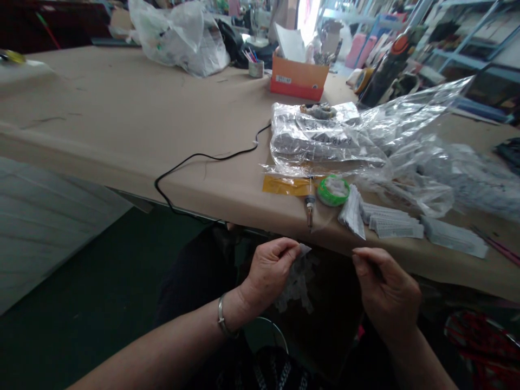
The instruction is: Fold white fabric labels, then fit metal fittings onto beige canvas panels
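Fingers of the left hand [266, 272] pinch a white scrap [304, 250] off the near edge of the table [122, 119]; right hand [388, 290] curled, contents unclear. Likely mid-handling; the next move calls for steady grip.

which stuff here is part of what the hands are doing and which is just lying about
Seemingly in use:
left hand, pinching a small white slip
right hand, fingertips together
stacked paper slips
perhaps the soldering iron

Probably just lying about:
orange-red box
pen cup
bulging translucent plastic bag
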{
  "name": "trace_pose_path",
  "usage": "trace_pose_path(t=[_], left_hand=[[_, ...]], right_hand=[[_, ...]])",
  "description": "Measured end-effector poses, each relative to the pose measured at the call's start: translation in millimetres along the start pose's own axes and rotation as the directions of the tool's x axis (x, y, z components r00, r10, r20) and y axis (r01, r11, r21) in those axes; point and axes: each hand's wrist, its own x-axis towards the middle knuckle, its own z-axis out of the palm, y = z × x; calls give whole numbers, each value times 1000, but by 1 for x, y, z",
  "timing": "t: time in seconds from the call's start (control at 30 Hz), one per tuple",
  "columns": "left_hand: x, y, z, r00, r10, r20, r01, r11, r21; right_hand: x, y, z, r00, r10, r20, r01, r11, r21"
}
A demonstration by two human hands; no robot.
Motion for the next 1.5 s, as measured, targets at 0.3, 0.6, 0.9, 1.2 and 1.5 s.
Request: trace_pose_path(t=[0.3, 0.6, 0.9, 1.2, 1.5], left_hand=[[-14, -3, -5, 949, 314, 17, -315, 948, 55], [-23, -9, -6, 852, 523, 25, -523, 852, 33], [-26, -11, -3, 871, 491, -5, -491, 871, 20], [-29, -8, -2, 931, 364, 27, -364, 931, 14], [-29, -15, -4, 953, 301, 14, -301, 953, 23]], right_hand=[[-13, -22, 11, 982, 77, 175, -125, 951, 284], [-11, -43, 29, 929, 176, 327, -320, 825, 465], [-9, -46, 31, 930, 165, 330, -314, 822, 475], [-9, -43, 33, 936, 147, 320, -284, 853, 438], [-7, -36, 23, 970, 48, 239, -125, 940, 319]])
